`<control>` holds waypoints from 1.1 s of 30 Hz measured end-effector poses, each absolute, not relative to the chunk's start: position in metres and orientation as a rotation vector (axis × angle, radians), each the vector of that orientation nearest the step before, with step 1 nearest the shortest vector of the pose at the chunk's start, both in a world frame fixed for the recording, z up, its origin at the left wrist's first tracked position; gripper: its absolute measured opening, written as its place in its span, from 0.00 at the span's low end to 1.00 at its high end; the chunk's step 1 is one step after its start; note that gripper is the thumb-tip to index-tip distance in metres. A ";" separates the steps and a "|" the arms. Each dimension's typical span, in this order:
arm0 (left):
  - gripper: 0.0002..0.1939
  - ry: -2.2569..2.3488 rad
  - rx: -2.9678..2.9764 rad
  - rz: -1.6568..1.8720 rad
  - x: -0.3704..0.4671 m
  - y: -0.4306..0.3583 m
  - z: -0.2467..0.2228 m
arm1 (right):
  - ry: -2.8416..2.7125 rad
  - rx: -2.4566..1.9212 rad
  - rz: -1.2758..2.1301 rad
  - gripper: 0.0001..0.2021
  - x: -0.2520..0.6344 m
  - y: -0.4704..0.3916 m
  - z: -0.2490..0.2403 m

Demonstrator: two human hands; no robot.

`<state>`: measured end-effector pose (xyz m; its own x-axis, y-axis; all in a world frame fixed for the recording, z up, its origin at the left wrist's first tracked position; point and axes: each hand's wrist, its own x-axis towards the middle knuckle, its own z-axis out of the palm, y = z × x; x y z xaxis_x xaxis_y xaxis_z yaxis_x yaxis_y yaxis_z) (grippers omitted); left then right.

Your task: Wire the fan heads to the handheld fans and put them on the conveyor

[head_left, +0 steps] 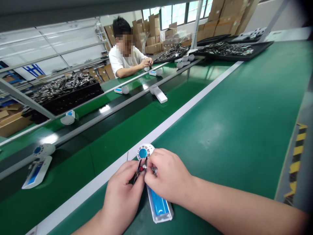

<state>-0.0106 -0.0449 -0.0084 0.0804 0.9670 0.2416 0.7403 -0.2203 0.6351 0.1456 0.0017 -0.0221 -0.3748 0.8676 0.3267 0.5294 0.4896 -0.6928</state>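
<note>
An opened white handheld fan (160,217) lies on the green bench in front of me, its blue battery (158,200) showing in the handle and a round head with a blue centre (143,152) at the far end. Over its middle, my left hand (124,189) grips a small dark circuit board (138,171) between thumb and fingers. Close against it, my right hand (168,174) is closed in a pinch at a small white connector (144,166) beside the board. A red part shows there too. My right fingers partly hide the connector and the fan's middle.
Beyond a pale rail runs a green conveyor (102,137) carrying more fan units, including an opened one (36,173) at left and a white one (160,94) farther off. Black trays (259,52) of small parts stand at the back. A co-worker (129,58) sits across the line.
</note>
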 end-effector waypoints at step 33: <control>0.12 1.538 2.071 0.901 -0.009 -0.046 -0.003 | -2.006 -1.050 0.695 0.06 0.147 0.002 -0.023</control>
